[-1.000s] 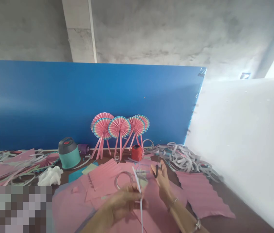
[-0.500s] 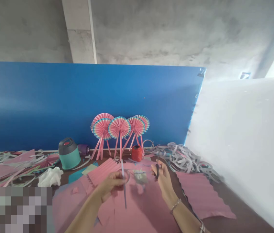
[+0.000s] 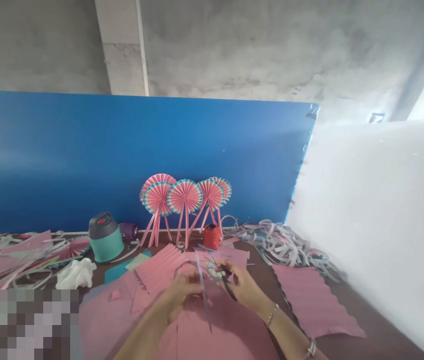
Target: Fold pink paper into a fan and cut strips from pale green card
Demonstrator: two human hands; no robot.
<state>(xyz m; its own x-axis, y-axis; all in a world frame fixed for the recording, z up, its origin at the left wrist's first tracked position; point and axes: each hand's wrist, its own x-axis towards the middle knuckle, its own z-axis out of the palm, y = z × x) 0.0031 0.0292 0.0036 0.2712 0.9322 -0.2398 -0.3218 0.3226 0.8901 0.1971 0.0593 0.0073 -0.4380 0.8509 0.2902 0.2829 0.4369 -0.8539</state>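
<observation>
My left hand (image 3: 183, 295) is closed on a thin pale paper strip (image 3: 203, 292) that stands out above and below the fingers. My right hand (image 3: 240, 282) grips black-handled scissors (image 3: 229, 289), their blades pointing up and left toward the strip. Between the hands, a small pale roll or ring (image 3: 215, 271) lies near the scissor tips; what it is exactly is blurred. Beneath both hands spreads a large pink paper sheet (image 3: 230, 330). A pleated pink paper (image 3: 161, 267) lies just beyond my left hand.
Several pink pleated paper fans (image 3: 184, 197) stand at the back against a blue board (image 3: 65, 160). Near them are a red spool (image 3: 212, 236) and a teal container (image 3: 106, 242). A heap of pale strips (image 3: 290, 245) and a wavy pink sheet (image 3: 317, 300) lie right; crumpled white tissue (image 3: 76, 274) lies left.
My right hand, with the scissors, has moved left and down toward the left hand. My left hand has shifted slightly right and lower with the strip, and the two are closer together.
</observation>
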